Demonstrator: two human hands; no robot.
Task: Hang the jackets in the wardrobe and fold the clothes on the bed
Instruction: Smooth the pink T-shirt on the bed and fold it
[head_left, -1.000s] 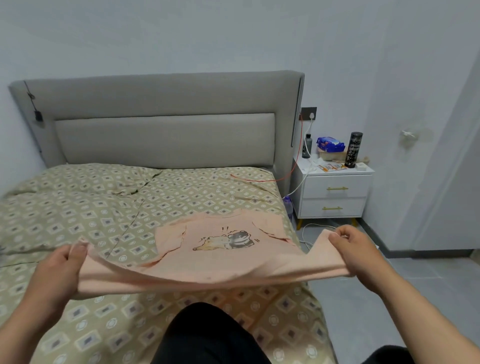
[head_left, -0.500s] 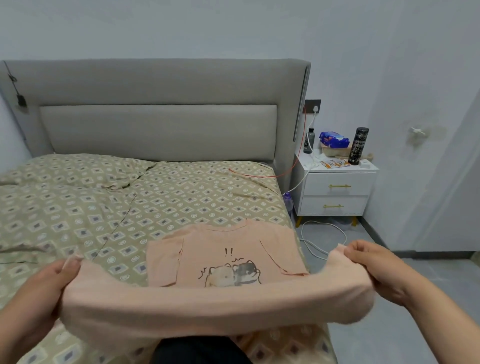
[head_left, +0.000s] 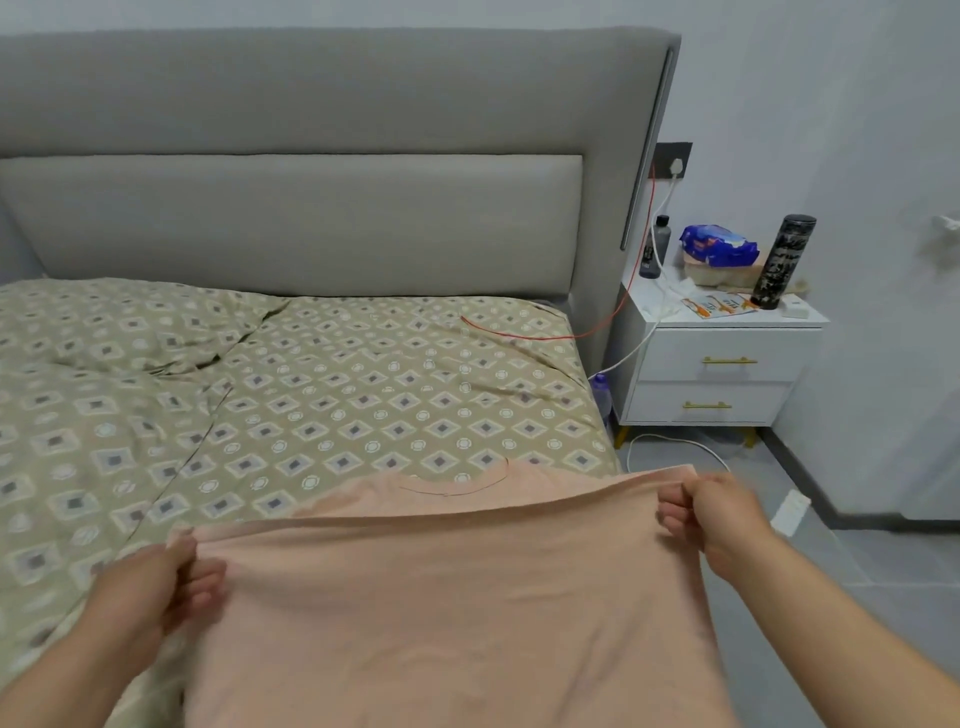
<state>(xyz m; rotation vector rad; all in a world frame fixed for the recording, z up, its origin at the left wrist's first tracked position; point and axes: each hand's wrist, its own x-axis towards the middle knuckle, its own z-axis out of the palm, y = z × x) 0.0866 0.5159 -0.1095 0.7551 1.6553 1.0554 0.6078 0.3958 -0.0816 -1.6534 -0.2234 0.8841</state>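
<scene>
A peach-pink T-shirt (head_left: 447, 597) lies at the near right corner of the bed (head_left: 363, 395), its lower half doubled over the upper half so the cartoon print is hidden. Only the neckline edge shows past the fold. My left hand (head_left: 156, 592) pinches the left corner of the folded hem. My right hand (head_left: 717, 514) pinches the right corner, held just off the bed's right edge. The hem is stretched between both hands.
The bed has a patterned olive quilt and a grey padded headboard (head_left: 311, 208). A red cable (head_left: 545, 332) trails onto the quilt. A white nightstand (head_left: 722, 364) with a bottle, flask and packets stands right of the bed. White cables lie on the grey floor.
Both hands carried the T-shirt's hem forward over its upper half, covering the cartoon print. The view has moved closer to the headboard.
</scene>
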